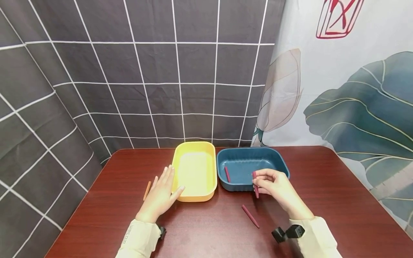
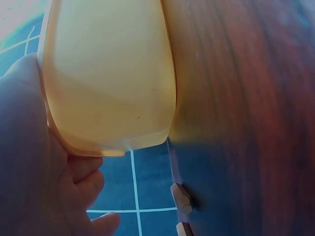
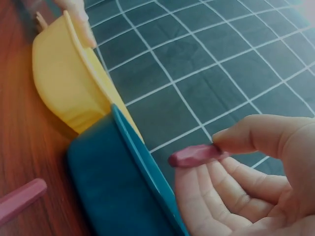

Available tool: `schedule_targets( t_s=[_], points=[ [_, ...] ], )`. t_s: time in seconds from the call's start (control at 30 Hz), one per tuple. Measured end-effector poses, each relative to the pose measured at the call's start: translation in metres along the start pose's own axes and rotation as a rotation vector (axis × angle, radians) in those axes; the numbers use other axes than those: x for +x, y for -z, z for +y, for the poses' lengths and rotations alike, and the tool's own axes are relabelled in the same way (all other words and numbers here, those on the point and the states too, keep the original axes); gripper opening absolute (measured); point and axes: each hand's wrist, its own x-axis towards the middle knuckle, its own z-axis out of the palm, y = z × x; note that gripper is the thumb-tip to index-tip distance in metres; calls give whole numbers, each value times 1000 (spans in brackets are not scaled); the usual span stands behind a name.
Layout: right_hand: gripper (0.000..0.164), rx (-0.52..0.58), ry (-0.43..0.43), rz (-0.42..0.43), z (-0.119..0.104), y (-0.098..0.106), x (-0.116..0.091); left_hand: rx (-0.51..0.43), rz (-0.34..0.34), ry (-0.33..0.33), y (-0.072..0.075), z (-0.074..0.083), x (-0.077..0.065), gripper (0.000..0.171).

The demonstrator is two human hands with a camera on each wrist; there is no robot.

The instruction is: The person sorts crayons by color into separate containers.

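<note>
My right hand [image 1: 274, 184] pinches a dark red crayon [image 1: 255, 184] between thumb and fingers, over the near rim of the blue bin [image 1: 280, 157]. In the right wrist view this crayon [image 3: 194, 156] points away from the palm. Another dark red crayon [image 1: 227, 174] is inside the blue bin, toward its left end. A third dark red crayon [image 1: 250, 216] lies on the table in front of that bin. My left hand [image 1: 161, 195] rests on the left rim of the yellow bin [image 1: 196, 198], its fingers stretched out and the thumb over the near-left corner.
Left of my left hand, an orange crayon [image 1: 147, 190] lies on the reddish-brown table [image 1: 206, 236]. Two crayon ends [image 2: 182, 199] show beyond the yellow bin in the left wrist view. The bins stand side by side near the back edge, before a grey gridded curtain [image 1: 196, 96].
</note>
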Motion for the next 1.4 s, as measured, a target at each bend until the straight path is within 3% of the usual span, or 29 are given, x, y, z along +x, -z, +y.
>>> schedule_targets(
  t_s=[0.27, 0.7, 1.23, 1.4],
  points=[
    [41, 46, 10, 18, -2, -6, 25, -1, 6, -3, 1, 0, -1, 83],
    [38, -23, -2, 30, 6, -14, 73, -4, 12, -5, -1, 0, 0, 83],
    [13, -479, -78, -7, 18, -35, 106, -8, 6, 5, -2, 0, -1, 83],
    [11, -551, -91, -2, 23, -39, 110, -3, 6, 4, -2, 0, 0, 83]
  ],
)
